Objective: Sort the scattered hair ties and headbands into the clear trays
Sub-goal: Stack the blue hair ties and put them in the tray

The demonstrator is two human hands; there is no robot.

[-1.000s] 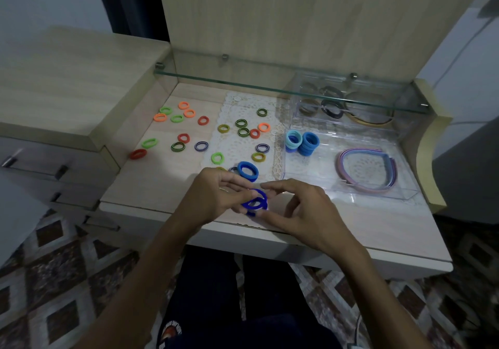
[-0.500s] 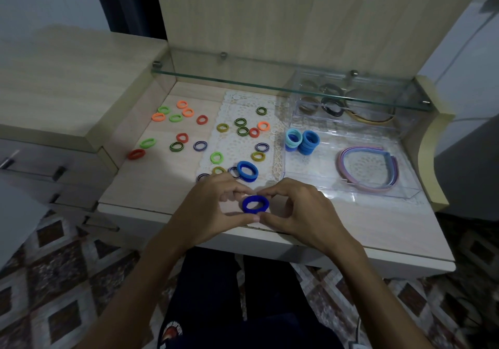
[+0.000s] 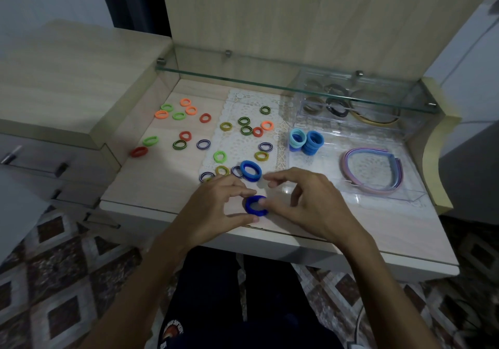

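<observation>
I am holding a dark blue fabric hair tie (image 3: 256, 206) low in the middle of the frame, just above the near edge of the pale wooden bench (image 3: 151, 186). My left hand (image 3: 216, 205) is pinching its left side between thumb and curled fingers; my right hand (image 3: 310, 202) is gripping its right side, with the index finger arched above it. Both grips are closed on the tie.

A second, brighter blue hair tie (image 3: 250, 171) is lying just above my hands on the white lace mat (image 3: 251, 105). Small orange, green, red and striped hair ties are lying scattered across the mat and the bare wood toward the left centre.

At the right centre, a clear plastic tray (image 3: 405, 196) is holding a stack of blue hair ties (image 3: 306, 142) at its left end and pastel headbands (image 3: 372, 169) to the right. Behind it, under the glass shelf (image 3: 270, 78), a second clear tray (image 3: 302, 111) is holding dark ties and a headband; details are unclear through the glass.
</observation>
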